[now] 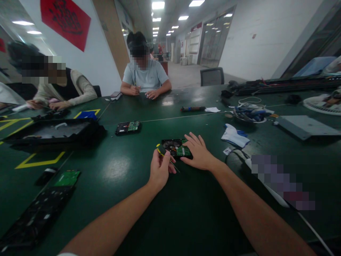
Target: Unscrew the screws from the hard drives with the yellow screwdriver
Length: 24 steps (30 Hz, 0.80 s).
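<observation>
A hard drive [173, 145] lies on the green table in front of me, with its green circuit board showing at the right end. My left hand [160, 169] is closed around a screwdriver [160, 149] with a yellow and black handle. Its thin shaft points down to the right, in front of the drive's near edge. My right hand [198, 151] rests on the right end of the drive, fingers spread and stretched out. Part of the circuit board is hidden beneath that hand.
A second hard drive [128, 127] lies further left. A black tray [53, 131] and a long black part [39, 209] are at left. On the right are gloves [234, 137], a bowl of cables [250, 113], a metal case [309, 126] and a power strip [269, 186]. Two people sit opposite.
</observation>
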Each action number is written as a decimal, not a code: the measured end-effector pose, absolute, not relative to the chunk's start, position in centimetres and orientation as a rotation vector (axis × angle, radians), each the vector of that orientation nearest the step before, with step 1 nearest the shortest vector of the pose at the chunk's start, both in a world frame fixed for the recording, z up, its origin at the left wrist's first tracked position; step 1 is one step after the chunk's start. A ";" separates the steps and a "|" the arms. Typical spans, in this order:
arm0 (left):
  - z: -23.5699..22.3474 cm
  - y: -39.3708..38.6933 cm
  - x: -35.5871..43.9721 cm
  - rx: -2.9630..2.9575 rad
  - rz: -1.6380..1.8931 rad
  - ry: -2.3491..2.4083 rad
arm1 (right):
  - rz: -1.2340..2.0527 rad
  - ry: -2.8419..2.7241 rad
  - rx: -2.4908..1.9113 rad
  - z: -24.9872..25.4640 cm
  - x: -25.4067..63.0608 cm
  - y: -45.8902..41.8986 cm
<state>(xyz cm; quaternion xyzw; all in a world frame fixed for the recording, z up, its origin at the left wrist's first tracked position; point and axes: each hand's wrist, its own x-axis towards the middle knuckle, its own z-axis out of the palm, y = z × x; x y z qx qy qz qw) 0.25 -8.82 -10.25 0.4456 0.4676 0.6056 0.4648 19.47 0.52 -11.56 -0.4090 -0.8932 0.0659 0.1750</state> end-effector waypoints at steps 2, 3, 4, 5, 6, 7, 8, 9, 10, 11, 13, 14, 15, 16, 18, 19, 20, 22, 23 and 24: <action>-10.4 -8.9 0.3 1.106 1.492 1.152 | 0.220 -2.543 -1.183 -11.4 19.3 0.8; -10.4 -8.9 0.4 1.114 1.495 1.159 | 0.235 -2.550 -1.195 -11.3 19.3 0.9; -10.4 -8.9 0.3 1.125 1.500 1.172 | 0.245 -2.556 -1.204 -11.3 19.4 1.0; -10.4 -8.9 0.3 1.143 1.505 1.189 | 0.247 -2.559 -1.208 -11.3 19.4 1.1; -10.2 -8.8 0.1 1.171 1.510 1.211 | 0.240 -2.557 -1.209 -11.3 19.5 1.2; -10.0 -8.7 -0.1 1.211 1.519 1.235 | 0.226 -2.548 -1.209 -11.3 19.5 1.2; -9.7 -8.6 -0.4 1.263 1.525 1.259 | 0.205 -2.535 -1.209 -11.4 19.5 1.2; -9.2 -8.4 -0.8 1.328 1.533 1.281 | 0.176 -2.518 -1.211 -11.4 19.4 1.1; -8.7 -8.1 -1.2 1.387 1.570 1.298 | 0.140 -2.502 -1.216 -11.4 19.2 1.0; -8.1 -7.7 -1.6 1.427 1.612 1.318 | 0.099 -2.486 -1.225 -11.4 18.9 0.8; -6.7 -6.7 -2.4 1.438 1.660 1.383 | 0.001 -2.453 -1.276 -11.4 18.0 0.2; -6.1 -6.0 -2.7 1.441 1.671 1.411 | -0.046 -2.429 -1.321 -11.4 17.4 -0.2; -5.6 -5.2 -2.8 1.428 1.708 1.434 | -0.087 -2.404 -1.375 -11.3 16.8 -0.6; -5.1 -4.5 -2.9 1.429 1.719 1.439 | -0.110 -2.377 -1.431 -11.2 16.2 -1.0; -4.4 -3.0 -2.9 1.453 1.701 1.426 | -0.115 -2.331 -1.513 -11.0 15.4 -1.7; -4.1 -2.4 -2.9 1.486 1.659 1.421 | -0.107 -2.328 -1.524 -10.9 15.2 -2.0; -3.9 -1.9 -2.9 1.522 1.618 1.437 | -0.089 -2.340 -1.522 -10.8 15.3 -2.2; -3.6 -1.3 -3.2 1.621 1.544 1.485 | -0.044 -2.380 -1.486 -10.7 15.7 -2.4; -3.5 -1.2 -3.4 1.674 1.507 1.509 | -0.017 -2.408 -1.445 -10.7 16.1 -2.4; -3.4 -1.2 -3.7 1.725 1.471 1.526 | 0.015 -2.438 -1.386 -10.8 16.5 -2.4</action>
